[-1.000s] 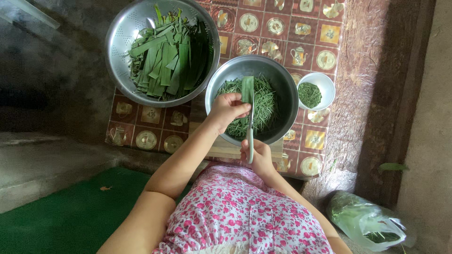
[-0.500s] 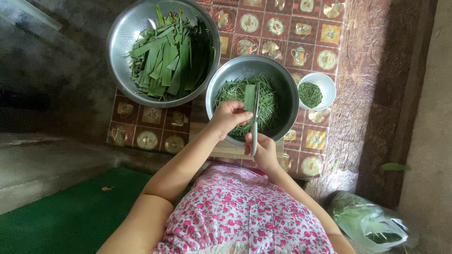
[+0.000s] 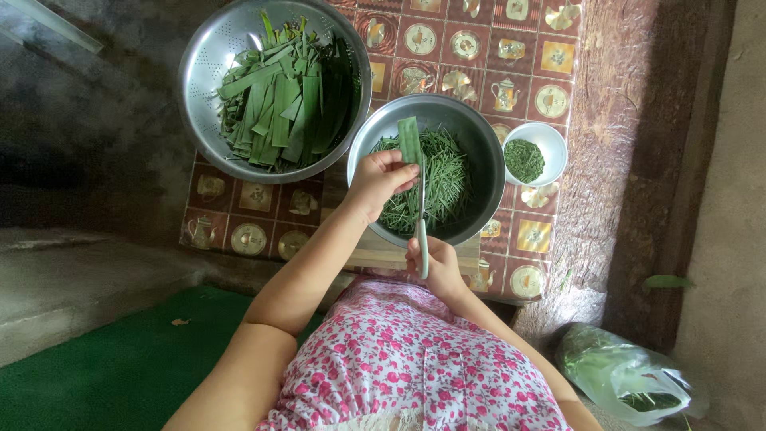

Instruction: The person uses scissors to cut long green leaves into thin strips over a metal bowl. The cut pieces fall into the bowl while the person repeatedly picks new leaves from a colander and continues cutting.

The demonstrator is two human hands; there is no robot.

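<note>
Now the left hand (image 3: 378, 183) pinches a long green leaf strip (image 3: 409, 142) over the middle steel bowl (image 3: 487, 152) of thin green shreds (image 3: 443, 179). The right hand (image 3: 431, 267) is closed on scissors (image 3: 420, 227), blades at the strip. It looks light, thin and bendy, so holding its near end keeps it flat.

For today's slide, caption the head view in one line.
Left hand holds a leaf strip over a steel bowl; right hand grips scissors.
</note>
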